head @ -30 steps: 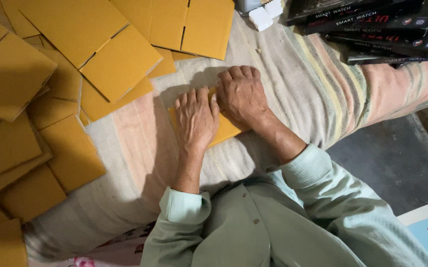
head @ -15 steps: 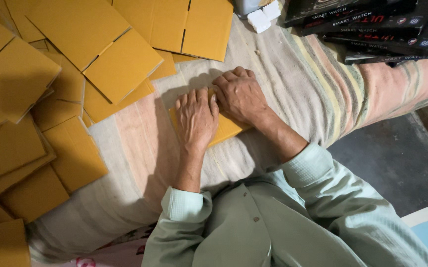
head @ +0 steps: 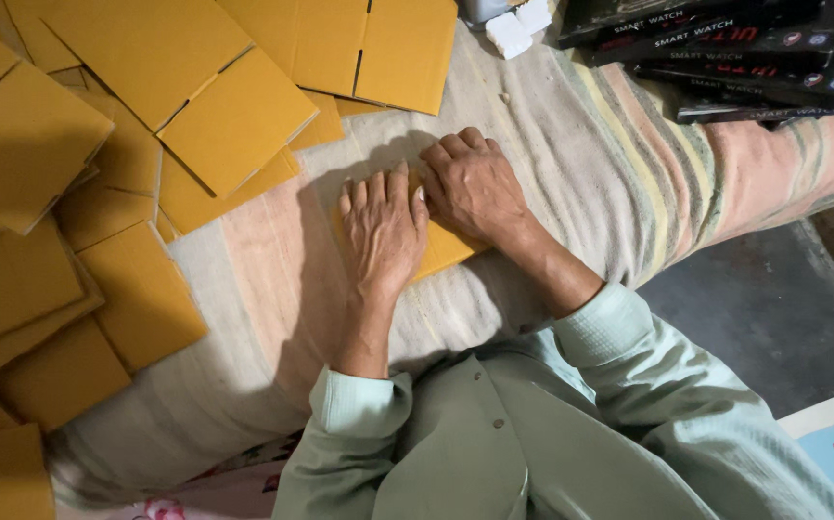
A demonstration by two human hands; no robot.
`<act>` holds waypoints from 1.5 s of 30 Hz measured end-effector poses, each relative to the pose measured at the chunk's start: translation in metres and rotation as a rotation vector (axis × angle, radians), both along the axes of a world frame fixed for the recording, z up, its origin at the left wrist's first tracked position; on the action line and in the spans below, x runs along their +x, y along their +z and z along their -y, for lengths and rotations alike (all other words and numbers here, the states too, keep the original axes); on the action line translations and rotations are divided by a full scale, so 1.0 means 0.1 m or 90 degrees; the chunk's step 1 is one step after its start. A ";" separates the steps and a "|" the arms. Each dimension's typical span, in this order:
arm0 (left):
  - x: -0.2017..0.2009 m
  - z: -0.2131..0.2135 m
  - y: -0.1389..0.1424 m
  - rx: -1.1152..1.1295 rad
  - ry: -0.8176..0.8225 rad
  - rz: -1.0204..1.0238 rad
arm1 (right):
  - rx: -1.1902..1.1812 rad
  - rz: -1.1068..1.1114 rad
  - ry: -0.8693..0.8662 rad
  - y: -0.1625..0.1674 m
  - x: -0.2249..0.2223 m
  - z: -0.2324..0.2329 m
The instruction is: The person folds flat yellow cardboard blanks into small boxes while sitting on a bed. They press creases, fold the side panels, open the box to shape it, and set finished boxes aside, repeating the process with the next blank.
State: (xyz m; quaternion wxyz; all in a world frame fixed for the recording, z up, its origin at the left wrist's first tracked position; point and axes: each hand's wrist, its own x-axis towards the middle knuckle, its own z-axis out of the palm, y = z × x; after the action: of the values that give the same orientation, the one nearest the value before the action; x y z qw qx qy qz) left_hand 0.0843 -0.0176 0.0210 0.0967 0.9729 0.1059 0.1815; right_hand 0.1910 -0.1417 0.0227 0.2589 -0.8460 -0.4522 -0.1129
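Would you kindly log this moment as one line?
left hand: flat on cardboard piece | right hand: pressing same | surface: striped blanket

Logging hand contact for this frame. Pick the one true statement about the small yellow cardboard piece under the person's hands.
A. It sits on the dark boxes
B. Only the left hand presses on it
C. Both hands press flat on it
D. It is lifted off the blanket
C: the left hand and right hand both lie palm-down on the yellow cardboard piece, which rests flat on the striped blanket.
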 end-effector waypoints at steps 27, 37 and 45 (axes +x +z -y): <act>-0.19 -0.08 -0.01 0.009 -0.020 -0.033 | 0.016 0.002 0.003 -0.04 0.01 0.03; -0.22 -0.07 -0.01 -0.006 -0.028 -0.019 | 0.008 0.000 0.005 -0.04 0.01 0.04; -0.23 -0.08 -0.01 -0.018 -0.028 0.001 | 0.000 -0.010 -0.001 -0.04 0.02 0.04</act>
State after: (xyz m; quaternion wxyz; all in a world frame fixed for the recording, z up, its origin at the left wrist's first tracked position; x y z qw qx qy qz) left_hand 0.0613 -0.0097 0.0203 0.1145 0.9734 0.0868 0.1785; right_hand 0.1930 -0.1459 0.0183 0.2622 -0.8471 -0.4498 -0.1066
